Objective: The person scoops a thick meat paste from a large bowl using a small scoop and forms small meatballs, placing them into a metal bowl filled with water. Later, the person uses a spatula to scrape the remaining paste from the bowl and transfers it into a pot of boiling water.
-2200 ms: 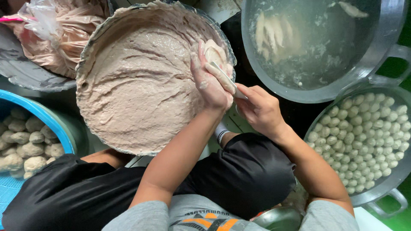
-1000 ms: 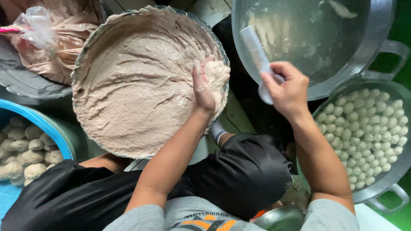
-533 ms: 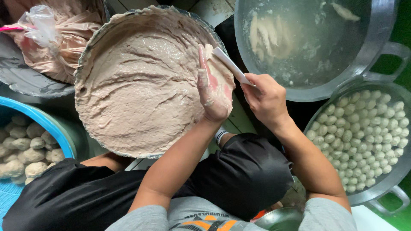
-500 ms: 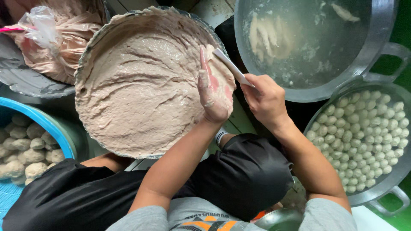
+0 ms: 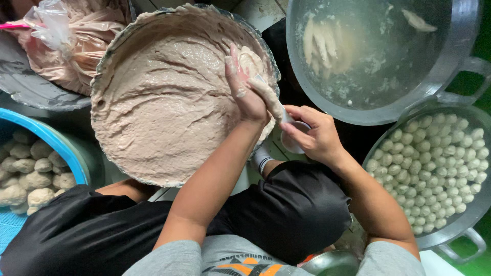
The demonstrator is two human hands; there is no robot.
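A big metal bowl holds pinkish-grey meat paste. My left hand is at the bowl's right rim, smeared with paste and squeezing a lump of it up between thumb and fingers. My right hand sits just right of it, gripping a white spoon whose tip rests against the lump in my left hand.
At the top right stands a large metal pot of cloudy water with pale pieces in it. A second pot full of white balls sits at right. At left are a blue basket of lumpy balls and a plastic bag.
My right hand reached with the spoon over the water pot, then came back to my left hand. My left hand has squeezed up a fresh lump of paste at the bowl's rim.
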